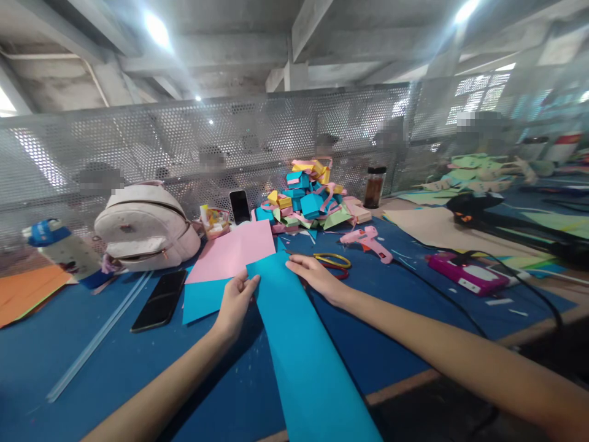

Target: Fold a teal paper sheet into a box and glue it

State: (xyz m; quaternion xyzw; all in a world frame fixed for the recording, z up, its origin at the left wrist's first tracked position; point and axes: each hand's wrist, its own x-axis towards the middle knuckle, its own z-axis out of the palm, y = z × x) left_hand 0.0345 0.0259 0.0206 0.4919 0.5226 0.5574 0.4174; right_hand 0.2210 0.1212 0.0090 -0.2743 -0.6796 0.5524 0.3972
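Observation:
A long sheet of blue paper [306, 344] stretches from the middle of the view down past its bottom edge. My left hand [238, 301] pinches its left edge near the far end, thumb on top. At the far right corner, my right hand [317, 275] grips the same sheet with fingers close together; its thumb is hidden. Just beyond my right hand lie scissors [338, 261] with yellow and red handles, their blades partly covered. Beside my left hand, a pink sheet [232, 248] overlaps another blue sheet [205, 299] on the blue tabletop [221, 380].
A pile of folded paper boxes [306, 196] stands at the back. To the right are a pink glue gun [370, 242] with a cord, a magenta power strip [467, 274] and a dark bottle [375, 187]. Leftward are a phone [159, 301], backpack [145, 227], glue sticks [99, 337] and water bottle [69, 252].

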